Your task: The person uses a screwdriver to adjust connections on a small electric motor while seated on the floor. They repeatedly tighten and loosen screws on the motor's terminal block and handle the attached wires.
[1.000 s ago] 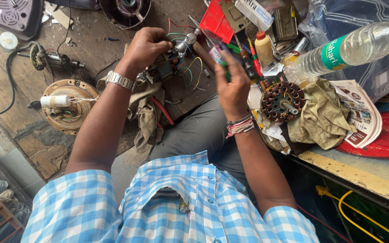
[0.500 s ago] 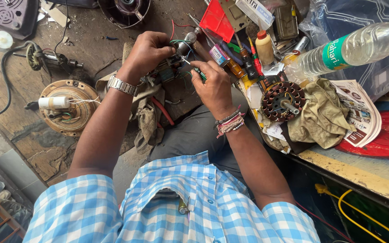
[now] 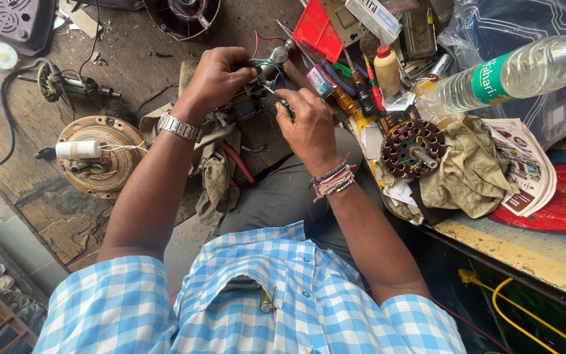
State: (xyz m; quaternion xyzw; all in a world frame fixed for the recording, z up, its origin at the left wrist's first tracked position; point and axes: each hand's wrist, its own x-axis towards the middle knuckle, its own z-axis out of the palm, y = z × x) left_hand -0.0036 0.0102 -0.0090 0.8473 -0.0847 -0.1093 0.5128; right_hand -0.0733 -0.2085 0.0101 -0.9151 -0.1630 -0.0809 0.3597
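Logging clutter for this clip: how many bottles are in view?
2. A clear plastic water bottle with a green label lies on its side at upper right; a small cream bottle with an orange cap stands among the tools. Others may be hidden in the clutter.

Thing: a small wired part (image 3: 251,99), dark metal and plastic with a bluish bit on its lower side; its exact kind cannot be told.
Wires: thin green, red and pale wires (image 3: 266,64) loop out of its top; the red one arcs up and away over the workbench.
Pose: held up off the workbench, tilted, mostly hidden by fingers.
Place: between the two hands, above a crumpled dirty rag (image 3: 212,164) and the person's grey trouser knee.
Hold: the left hand (image 3: 216,80) grips it from above; the right hand (image 3: 307,124) pinches at its right side, fingertips on the wires.
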